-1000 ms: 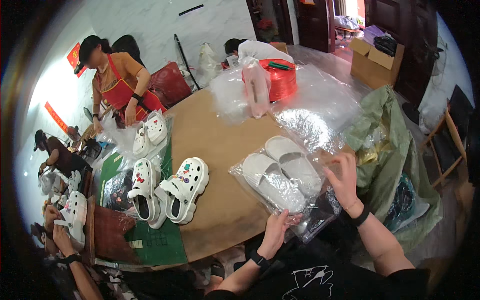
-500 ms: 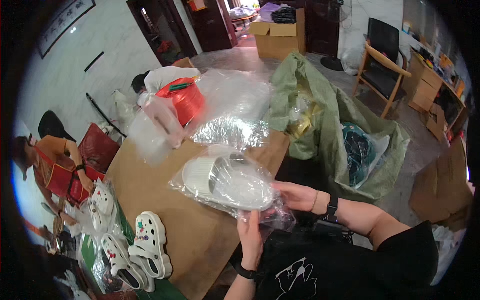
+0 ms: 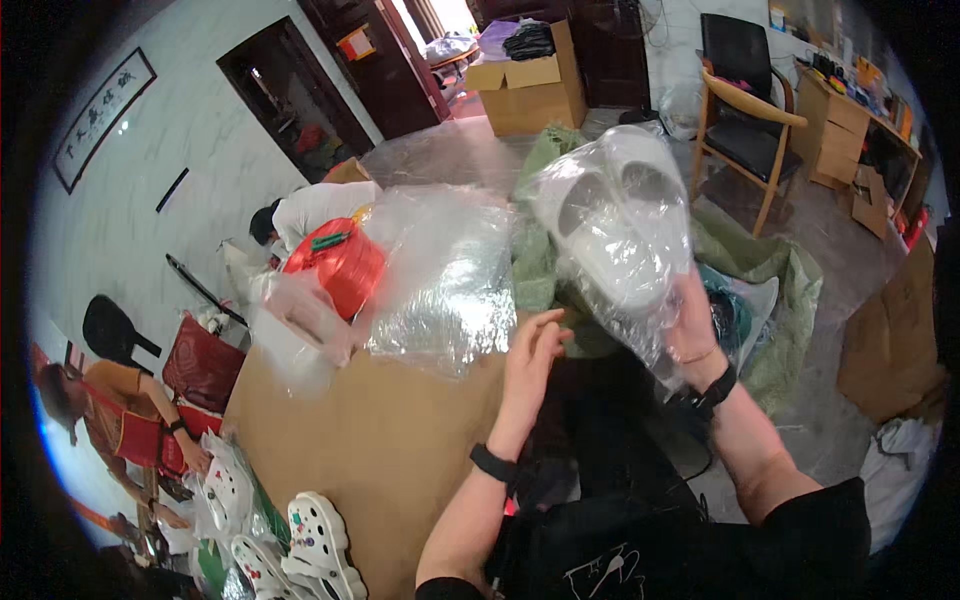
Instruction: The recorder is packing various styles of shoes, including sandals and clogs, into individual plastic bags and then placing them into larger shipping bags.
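A pair of white slippers (image 3: 628,225) in a clear plastic bag is held up over the green woven sack (image 3: 765,245). My right hand (image 3: 690,325) grips the bag's lower right edge. My left hand (image 3: 533,355) is off the bag, its fingers stretched out, with nothing in it, near the right edge of the brown table (image 3: 400,430). Nearest to that hand lies a stack of clear plastic bags (image 3: 440,290).
A red roll of ribbon (image 3: 345,275) stands at the table's far side. White clogs with charms (image 3: 320,540) sit at the near left. A co-worker in an orange top (image 3: 115,385) handles white clogs there. A cardboard box (image 3: 540,95) and a black chair (image 3: 745,110) stand farther back.
The bagged slippers have gone up and to the right, from over the table to over the green sack. My left hand has let go of the bag; my right hand still holds it.
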